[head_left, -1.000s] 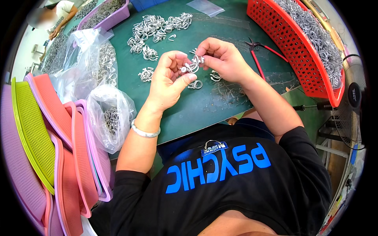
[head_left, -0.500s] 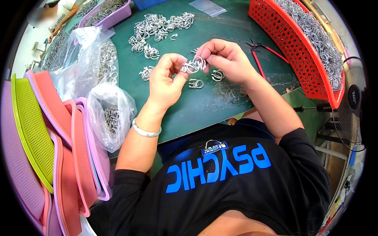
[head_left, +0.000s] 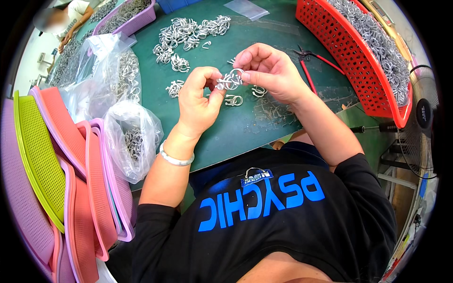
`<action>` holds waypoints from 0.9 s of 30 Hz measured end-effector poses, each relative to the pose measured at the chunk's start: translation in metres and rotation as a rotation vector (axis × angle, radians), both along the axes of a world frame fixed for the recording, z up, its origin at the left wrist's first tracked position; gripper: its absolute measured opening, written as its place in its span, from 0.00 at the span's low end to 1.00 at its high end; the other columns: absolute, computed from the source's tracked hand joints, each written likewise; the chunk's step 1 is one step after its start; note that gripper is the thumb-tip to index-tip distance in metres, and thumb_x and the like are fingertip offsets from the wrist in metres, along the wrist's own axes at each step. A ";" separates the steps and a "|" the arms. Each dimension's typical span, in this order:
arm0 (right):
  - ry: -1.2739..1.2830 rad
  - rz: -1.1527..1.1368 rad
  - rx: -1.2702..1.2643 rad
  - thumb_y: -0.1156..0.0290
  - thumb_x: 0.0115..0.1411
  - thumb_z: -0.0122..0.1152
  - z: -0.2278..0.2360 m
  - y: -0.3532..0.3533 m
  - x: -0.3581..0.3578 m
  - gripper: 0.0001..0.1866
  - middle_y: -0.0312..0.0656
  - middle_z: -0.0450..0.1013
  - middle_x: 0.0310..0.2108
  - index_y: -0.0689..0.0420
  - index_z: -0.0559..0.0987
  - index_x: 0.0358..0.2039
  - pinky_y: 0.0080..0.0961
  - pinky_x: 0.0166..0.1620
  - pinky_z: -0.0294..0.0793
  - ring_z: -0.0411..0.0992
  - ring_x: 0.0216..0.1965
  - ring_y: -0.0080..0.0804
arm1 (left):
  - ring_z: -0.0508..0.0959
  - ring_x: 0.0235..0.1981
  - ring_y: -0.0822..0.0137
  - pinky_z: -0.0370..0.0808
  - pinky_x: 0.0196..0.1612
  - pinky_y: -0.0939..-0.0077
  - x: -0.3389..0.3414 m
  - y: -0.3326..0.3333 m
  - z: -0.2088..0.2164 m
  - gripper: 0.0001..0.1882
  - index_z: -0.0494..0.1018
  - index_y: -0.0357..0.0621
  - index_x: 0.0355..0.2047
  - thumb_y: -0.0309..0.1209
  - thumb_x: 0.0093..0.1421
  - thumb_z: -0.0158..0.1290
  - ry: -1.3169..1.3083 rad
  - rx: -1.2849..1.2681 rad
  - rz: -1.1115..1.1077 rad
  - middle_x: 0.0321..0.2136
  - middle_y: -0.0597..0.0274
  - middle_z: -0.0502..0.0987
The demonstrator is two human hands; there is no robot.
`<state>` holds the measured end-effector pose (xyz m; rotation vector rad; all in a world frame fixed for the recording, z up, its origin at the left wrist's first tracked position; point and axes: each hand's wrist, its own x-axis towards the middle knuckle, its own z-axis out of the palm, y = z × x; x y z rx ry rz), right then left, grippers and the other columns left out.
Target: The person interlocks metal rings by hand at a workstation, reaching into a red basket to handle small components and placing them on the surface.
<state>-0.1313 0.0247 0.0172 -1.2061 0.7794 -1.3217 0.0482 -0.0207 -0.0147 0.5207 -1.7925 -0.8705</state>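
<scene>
Between my two hands, above the green table (head_left: 212,134), is a small cluster of silver metal rings (head_left: 231,80). My left hand (head_left: 200,96) pinches its left end between thumb and fingers. My right hand (head_left: 271,73) is at the cluster's right end, thumb against it and fingers curled; its grip is partly hidden. Just below lies a small bundle of rings (head_left: 233,100), with another bundle (head_left: 258,91) under my right hand. Left of my left hand sits one more bundle (head_left: 174,88). A large pile of rings (head_left: 181,34) spreads farther back, a single loose ring (head_left: 206,45) beside it.
Red-handled pliers (head_left: 306,70) lie right of my hands, before a red basket (head_left: 349,61) full of rings. Clear bags (head_left: 132,141) of rings and stacked plastic baskets (head_left: 40,155) stand at left. A purple basket (head_left: 141,21) is behind; another person (head_left: 75,14) sits far left.
My right thumb has shifted and its fingers have lifted slightly from the cluster. The cluster has turned a little between my hands. My left hand stays pinched on it.
</scene>
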 end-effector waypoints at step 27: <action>0.618 -0.357 -0.646 0.86 0.42 0.58 0.001 0.006 0.011 0.14 0.41 0.67 0.37 0.60 0.72 0.32 0.20 0.35 0.70 0.69 0.34 0.29 | 0.68 0.27 0.80 0.67 0.28 0.87 -0.001 0.006 0.000 0.08 0.68 0.39 0.30 0.17 0.49 0.54 0.180 0.595 -0.290 0.29 0.67 0.69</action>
